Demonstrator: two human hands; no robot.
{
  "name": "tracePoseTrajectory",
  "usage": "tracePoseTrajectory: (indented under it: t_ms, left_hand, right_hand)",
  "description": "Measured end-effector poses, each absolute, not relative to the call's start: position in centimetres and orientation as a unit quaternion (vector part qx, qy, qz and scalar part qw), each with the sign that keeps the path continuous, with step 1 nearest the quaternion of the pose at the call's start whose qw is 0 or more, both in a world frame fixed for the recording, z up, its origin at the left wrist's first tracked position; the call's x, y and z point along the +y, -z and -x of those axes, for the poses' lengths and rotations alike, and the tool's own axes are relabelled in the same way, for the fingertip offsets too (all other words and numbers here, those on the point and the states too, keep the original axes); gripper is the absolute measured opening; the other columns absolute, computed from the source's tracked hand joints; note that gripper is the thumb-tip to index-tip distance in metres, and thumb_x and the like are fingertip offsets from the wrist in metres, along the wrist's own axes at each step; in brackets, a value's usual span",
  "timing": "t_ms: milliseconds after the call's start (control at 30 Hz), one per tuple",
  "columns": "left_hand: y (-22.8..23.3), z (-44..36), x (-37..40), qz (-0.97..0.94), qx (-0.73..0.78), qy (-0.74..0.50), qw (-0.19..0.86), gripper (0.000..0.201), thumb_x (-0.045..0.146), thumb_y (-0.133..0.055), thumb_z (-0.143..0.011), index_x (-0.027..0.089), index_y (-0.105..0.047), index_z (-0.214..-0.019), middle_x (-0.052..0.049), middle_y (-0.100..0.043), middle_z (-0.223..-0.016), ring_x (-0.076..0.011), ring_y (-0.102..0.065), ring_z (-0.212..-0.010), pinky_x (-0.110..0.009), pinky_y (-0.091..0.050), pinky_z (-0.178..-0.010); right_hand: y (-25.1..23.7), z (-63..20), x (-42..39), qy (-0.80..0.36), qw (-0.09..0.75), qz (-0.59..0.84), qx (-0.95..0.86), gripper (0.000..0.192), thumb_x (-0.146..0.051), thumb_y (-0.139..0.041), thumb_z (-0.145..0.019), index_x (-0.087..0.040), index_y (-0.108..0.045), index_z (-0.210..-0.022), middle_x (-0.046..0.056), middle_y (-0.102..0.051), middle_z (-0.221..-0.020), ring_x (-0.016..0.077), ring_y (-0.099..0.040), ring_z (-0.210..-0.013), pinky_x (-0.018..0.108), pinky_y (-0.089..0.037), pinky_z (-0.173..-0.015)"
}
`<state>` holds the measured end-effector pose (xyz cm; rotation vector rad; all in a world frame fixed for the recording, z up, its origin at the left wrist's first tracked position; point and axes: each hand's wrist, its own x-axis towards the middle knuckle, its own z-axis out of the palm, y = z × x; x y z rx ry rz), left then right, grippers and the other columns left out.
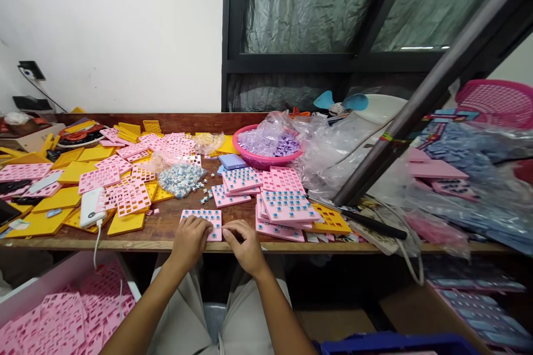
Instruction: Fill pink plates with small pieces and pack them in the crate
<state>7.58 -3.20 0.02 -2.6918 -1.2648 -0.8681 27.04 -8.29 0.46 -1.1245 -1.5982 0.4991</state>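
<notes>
At the front edge of a cluttered wooden workbench (166,233), a person's left hand (189,239) and right hand (245,244) rest on a pink grid plate (204,217) partly filled with small blue-and-white switches. The left hand lies knuckles-up over the plate's near left corner, fingers curled; the right hand presses its bent fingertips at the plate's near right edge. Whether either pinches a switch cannot be told.

Done well, this step likely means steadying the plate flat with one hand while the other seats each switch square in its hole, pressing straight down so none tilts.

Behind the plate, a loose heap of switches (180,178) spills toward the bench's middle. Finished pink plates (287,208) stack just right of the hands, beside a yellow plate (331,221). Empty pink and yellow grids (125,177) cover the left end, where a white phone (91,206) lies near the front edge. A pink basin (266,161) of bagged purple parts sits toward the back. A white wall and dark-framed window (312,61) close the room.
</notes>
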Motion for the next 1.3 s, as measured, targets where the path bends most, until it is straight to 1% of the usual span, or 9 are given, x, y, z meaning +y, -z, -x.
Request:
tracePoseTrajectory:
  t_ms: [433, 533, 633, 733, 867, 933, 1033, 1133, 1300]
  left_hand:
    - [-1.9, -7.5, -3.3, 0.909, -0.375, 0.176, 0.04, 0.02, 0.022, -0.049, -0.098, 0.023, -0.069, -0.098, -0.008, -0.068, -0.103, -0.0259, -0.057, -0.101, -0.043, -0.042, -0.09]
    - [-2.4, -5.8, -3.3, 0.914, -0.355, 0.197, 0.01, 0.028, 0.027, -0.048, -0.099, 0.024, -0.064, -0.121, -0.01, -0.065, -0.123, -0.0259, -0.057, -0.115, -0.043, -0.042, -0.1]
    - [-2.0, -3.9, -3.3, 0.893, -0.384, 0.236, 0.021, 0.052, 0.04, -0.048, -0.099, 0.022, -0.044, -0.148, -0.012, -0.049, -0.149, -0.0282, -0.045, -0.137, -0.046, -0.036, -0.113]
    - [-0.9, -3.3, -3.6, 0.895, -0.388, 0.214, 0.044, 0.074, 0.053, -0.05, -0.096, 0.018, -0.026, -0.157, -0.015, -0.033, -0.161, -0.0302, -0.031, -0.148, -0.049, -0.025, -0.121]
    - [0.3, -3.8, -3.7, 0.911, -0.371, 0.171, 0.051, 0.082, 0.058, -0.048, -0.095, 0.016, -0.021, -0.159, -0.017, -0.032, -0.161, -0.0291, -0.03, -0.149, -0.049, -0.018, -0.124]
    - [0.4, -3.8, -3.5, 0.912, -0.371, 0.165, 0.054, 0.084, 0.061, -0.049, -0.093, 0.016, -0.022, -0.159, -0.017, -0.03, -0.162, -0.0293, -0.027, -0.151, -0.049, -0.016, -0.124]
    - [0.3, -3.7, -3.0, 0.913, -0.37, 0.163, 0.052, 0.09, 0.067, -0.05, -0.09, 0.016, -0.022, -0.159, -0.017, -0.028, -0.162, -0.0298, -0.023, -0.152, -0.049, -0.015, -0.124]
    - [-0.1, -3.4, -2.5, 0.917, -0.366, 0.154, 0.032, 0.093, 0.07, -0.049, -0.089, 0.017, -0.021, -0.159, -0.016, -0.032, -0.161, -0.0294, -0.026, -0.151, -0.049, -0.017, -0.123]
    - [-1.6, -2.5, -0.8, 0.921, -0.359, 0.153, 0.0, 0.087, 0.07, -0.057, -0.085, 0.025, -0.033, -0.155, -0.012, -0.04, -0.158, -0.0318, -0.035, -0.146, -0.049, -0.028, -0.119]
  right_hand:
    - [-0.3, -26.9, -8.1, -0.216, 0.527, 0.478, -0.668, 0.024, -0.039, -0.059, -0.096, -0.022, -0.075, -0.092, 0.008, -0.073, -0.095, 0.0235, -0.066, -0.092, 0.039, -0.053, -0.085]
    - [-0.2, -26.9, -8.1, -0.214, 0.53, 0.477, -0.668, 0.025, -0.04, -0.058, -0.096, -0.021, -0.075, -0.09, 0.009, -0.073, -0.094, 0.0236, -0.066, -0.092, 0.039, -0.053, -0.086]
    - [-0.1, -27.0, -8.1, -0.21, 0.53, 0.478, -0.669, 0.027, -0.041, -0.056, -0.098, -0.021, -0.074, -0.09, 0.009, -0.073, -0.094, 0.0233, -0.066, -0.092, 0.038, -0.053, -0.086]
    - [0.0, -27.0, -8.0, -0.177, 0.499, 0.482, -0.698, 0.029, -0.043, -0.055, -0.098, -0.022, -0.072, -0.109, 0.011, -0.071, -0.115, 0.0255, -0.063, -0.11, 0.042, -0.051, -0.097]
    - [0.1, -26.1, -8.1, -0.081, 0.368, 0.481, -0.792, 0.072, -0.056, -0.06, -0.092, -0.024, -0.039, -0.153, 0.012, -0.042, -0.156, 0.0308, -0.034, -0.146, 0.053, -0.03, -0.118]
    - [0.2, -25.5, -8.1, -0.05, 0.303, 0.471, -0.827, 0.083, -0.061, -0.06, -0.09, -0.022, -0.032, -0.157, 0.013, -0.037, -0.159, 0.0312, -0.028, -0.149, 0.054, -0.022, -0.122]
    - [0.4, -25.0, -7.9, -0.034, 0.259, 0.467, -0.845, 0.086, -0.065, -0.058, -0.089, -0.019, -0.032, -0.157, 0.015, -0.037, -0.158, 0.0316, -0.029, -0.149, 0.056, -0.017, -0.123]
    - [0.5, -25.1, -7.6, -0.038, 0.246, 0.466, -0.849, 0.086, -0.065, -0.058, -0.089, -0.019, -0.032, -0.157, 0.016, -0.037, -0.158, 0.0324, -0.03, -0.149, 0.058, -0.017, -0.123]
    - [0.2, -25.4, -7.7, -0.057, 0.24, 0.462, -0.852, 0.085, -0.063, -0.062, -0.088, -0.019, -0.035, -0.156, 0.016, -0.039, -0.157, 0.0336, -0.032, -0.148, 0.058, -0.02, -0.122]
